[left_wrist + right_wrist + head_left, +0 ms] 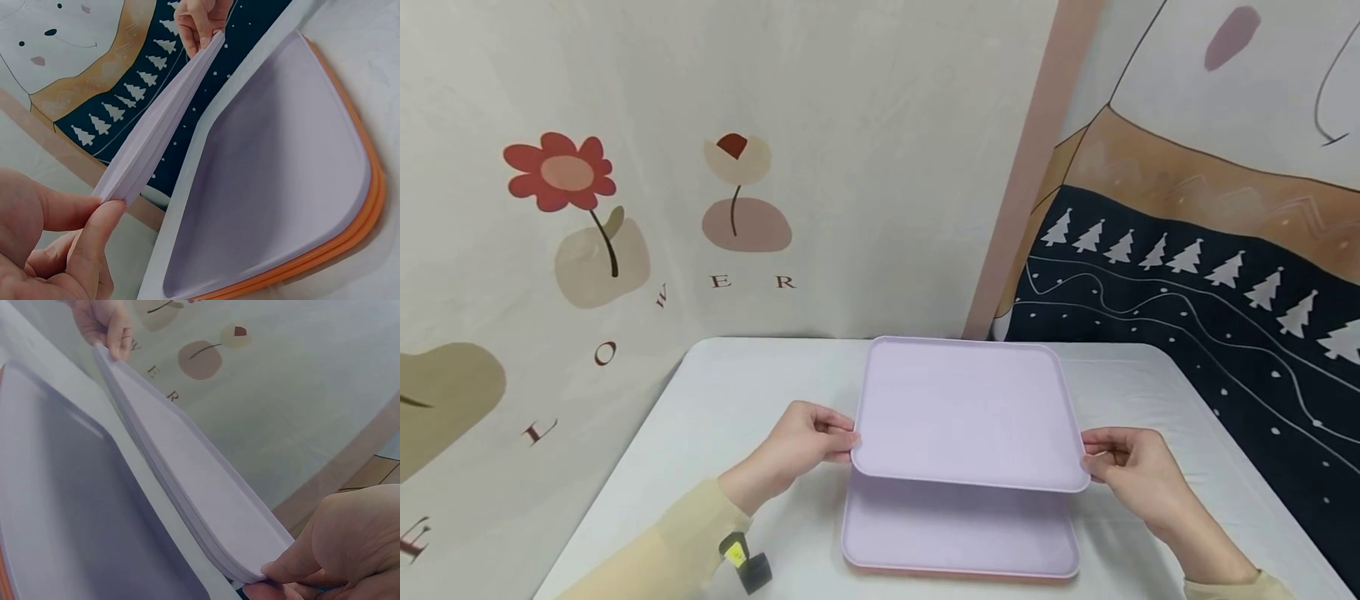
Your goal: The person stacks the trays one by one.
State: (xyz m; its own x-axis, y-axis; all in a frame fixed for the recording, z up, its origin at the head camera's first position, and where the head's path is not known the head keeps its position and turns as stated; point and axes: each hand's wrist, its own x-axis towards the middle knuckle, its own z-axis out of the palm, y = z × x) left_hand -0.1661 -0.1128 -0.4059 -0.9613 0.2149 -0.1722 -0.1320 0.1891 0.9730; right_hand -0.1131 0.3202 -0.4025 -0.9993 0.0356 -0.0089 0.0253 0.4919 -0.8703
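A flat lilac tray [966, 412] with rounded corners is held up by both hands, tilted, its inner face toward the head camera. My left hand [797, 446] pinches its left edge between thumb and fingers. At the right edge, near the lower corner, my right hand [1138, 475] pinches it the same way. Layered rim lines run along its side [165, 465] in the right wrist view. Below lies another lilac tray [962, 533], partly hidden by the raised one. Orange trays [377, 203] are stacked under that lower tray, only their edges showing.
The trays are over a white-covered table [760, 375]. Behind it hangs a pale cloth [880, 167] printed with flowers and letters. A dark cloth [1120, 292] with white trees borders the right side. A small black-and-yellow device [745, 562] is by the left sleeve.
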